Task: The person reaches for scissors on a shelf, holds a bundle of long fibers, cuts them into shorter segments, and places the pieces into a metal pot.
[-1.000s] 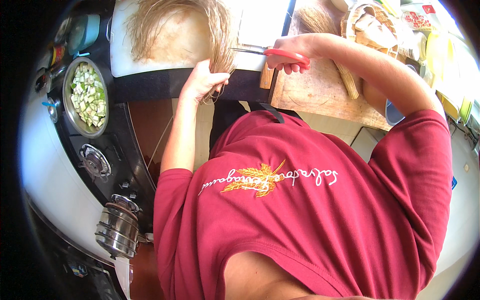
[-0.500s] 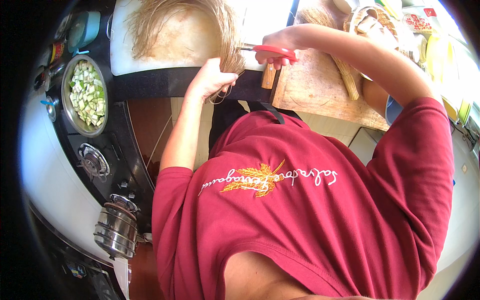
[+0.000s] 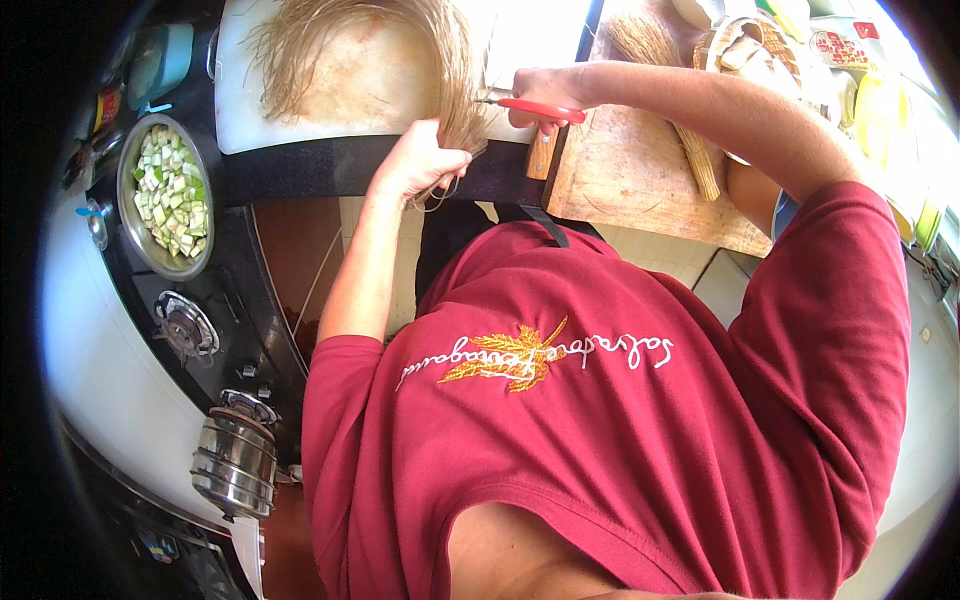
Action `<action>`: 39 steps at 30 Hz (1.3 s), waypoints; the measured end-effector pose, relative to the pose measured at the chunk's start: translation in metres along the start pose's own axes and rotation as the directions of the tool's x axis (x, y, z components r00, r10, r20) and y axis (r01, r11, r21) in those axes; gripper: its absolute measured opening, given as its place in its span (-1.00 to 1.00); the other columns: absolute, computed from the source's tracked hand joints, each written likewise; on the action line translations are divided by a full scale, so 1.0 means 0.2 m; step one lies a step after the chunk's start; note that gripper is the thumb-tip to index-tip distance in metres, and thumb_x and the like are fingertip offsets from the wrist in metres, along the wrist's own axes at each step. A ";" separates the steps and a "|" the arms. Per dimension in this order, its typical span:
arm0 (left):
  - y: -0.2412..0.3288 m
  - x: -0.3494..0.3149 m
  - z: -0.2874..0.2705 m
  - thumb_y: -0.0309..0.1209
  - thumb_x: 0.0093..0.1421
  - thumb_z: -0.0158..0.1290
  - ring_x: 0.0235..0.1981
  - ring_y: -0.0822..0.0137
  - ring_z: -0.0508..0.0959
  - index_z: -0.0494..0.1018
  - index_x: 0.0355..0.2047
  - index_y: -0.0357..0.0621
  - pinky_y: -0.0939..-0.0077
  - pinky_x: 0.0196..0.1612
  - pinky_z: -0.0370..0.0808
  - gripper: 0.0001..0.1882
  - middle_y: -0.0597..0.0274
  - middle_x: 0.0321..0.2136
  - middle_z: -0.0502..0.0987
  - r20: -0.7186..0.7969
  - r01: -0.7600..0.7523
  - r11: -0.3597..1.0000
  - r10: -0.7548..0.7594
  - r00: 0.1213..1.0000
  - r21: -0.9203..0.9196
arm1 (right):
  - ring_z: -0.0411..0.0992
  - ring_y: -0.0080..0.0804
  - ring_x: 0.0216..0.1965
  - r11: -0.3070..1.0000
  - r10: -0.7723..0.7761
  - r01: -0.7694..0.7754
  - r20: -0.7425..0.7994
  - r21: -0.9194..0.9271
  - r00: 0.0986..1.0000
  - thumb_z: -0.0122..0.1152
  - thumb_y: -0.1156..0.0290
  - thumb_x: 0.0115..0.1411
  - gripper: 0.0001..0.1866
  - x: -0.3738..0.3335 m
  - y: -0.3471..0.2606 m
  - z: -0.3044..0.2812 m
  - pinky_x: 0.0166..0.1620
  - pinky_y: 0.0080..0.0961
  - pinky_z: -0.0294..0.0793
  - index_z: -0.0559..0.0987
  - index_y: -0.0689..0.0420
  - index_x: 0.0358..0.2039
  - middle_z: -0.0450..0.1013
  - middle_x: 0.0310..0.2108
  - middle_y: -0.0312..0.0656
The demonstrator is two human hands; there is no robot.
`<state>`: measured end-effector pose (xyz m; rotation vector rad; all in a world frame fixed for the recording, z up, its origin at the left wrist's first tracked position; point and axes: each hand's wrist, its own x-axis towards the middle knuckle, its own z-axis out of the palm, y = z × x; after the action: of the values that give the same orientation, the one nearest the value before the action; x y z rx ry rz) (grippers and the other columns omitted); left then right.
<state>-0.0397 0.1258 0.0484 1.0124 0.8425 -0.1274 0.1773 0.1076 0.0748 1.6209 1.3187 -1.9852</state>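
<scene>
Head cam: my left grip (image 3: pixel 418 162) is clenched round the end of the strands (image 3: pixel 456 65), just off the near edge of the white board (image 3: pixel 238 112); the rest of the bunch arches back over it. My right grip (image 3: pixel 545 98) is wrapped round the red scissors (image 3: pixel 545 109), tips right at the strands, can't tell if they're biting. Bowl (image 3: pixel 187 266) of diced veg (image 3: pixel 172 195) sits off left.
</scene>
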 end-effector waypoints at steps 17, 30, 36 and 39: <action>0.03 -0.01 -0.04 -0.57 -0.08 0.05 -0.80 0.59 0.28 0.40 -0.42 -0.28 0.69 -0.73 0.21 -0.85 0.28 -0.70 0.42 -0.026 -0.007 1.000 0.007 1.000 -0.013 | 0.36 -0.49 -0.65 0.973 -0.126 0.138 0.075 -0.184 0.989 -0.01 0.28 -0.05 -0.71 0.05 -0.10 -0.09 -0.55 -0.58 0.32 0.50 0.27 -0.57 0.41 -0.67 -0.21; 0.00 -0.02 -0.06 -0.56 -0.04 0.05 -0.79 0.59 0.30 0.43 -0.41 -0.27 0.71 -0.72 0.23 -0.87 0.30 -0.70 0.41 -0.093 -0.011 1.000 0.012 0.996 0.009 | 0.36 -0.46 -0.58 0.995 -0.005 0.002 -0.030 -0.095 1.000 0.06 0.28 -0.06 -0.72 0.02 -0.06 -0.05 -0.47 -0.44 0.33 0.51 0.30 -0.52 0.42 -0.60 -0.16; 0.02 -0.02 -0.04 -0.57 -0.05 0.04 -0.79 0.58 0.29 0.41 -0.42 -0.26 0.70 -0.73 0.22 -0.86 0.30 -0.70 0.40 -0.040 -0.019 1.000 0.020 0.999 0.017 | 0.40 -0.47 -0.51 0.976 -0.163 0.178 0.122 -0.125 0.979 0.04 0.26 -0.06 -0.71 0.15 -0.08 -0.09 -0.43 -0.51 0.37 0.48 0.29 -0.56 0.44 -0.57 -0.15; 0.02 -0.02 -0.04 -0.58 -0.07 0.04 -0.78 0.59 0.29 0.42 -0.43 -0.28 0.69 -0.73 0.22 -0.86 0.30 -0.71 0.40 -0.041 -0.002 1.000 0.001 0.999 -0.018 | 0.39 -0.50 -0.60 0.988 -0.121 0.130 0.092 -0.089 0.988 0.02 0.29 -0.05 -0.73 0.10 -0.08 -0.09 -0.50 -0.52 0.37 0.49 0.27 -0.58 0.43 -0.63 -0.17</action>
<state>-0.0454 0.1336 0.0520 1.0017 0.8785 -0.0982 0.1715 0.1356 0.0658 1.4251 1.4912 -2.0054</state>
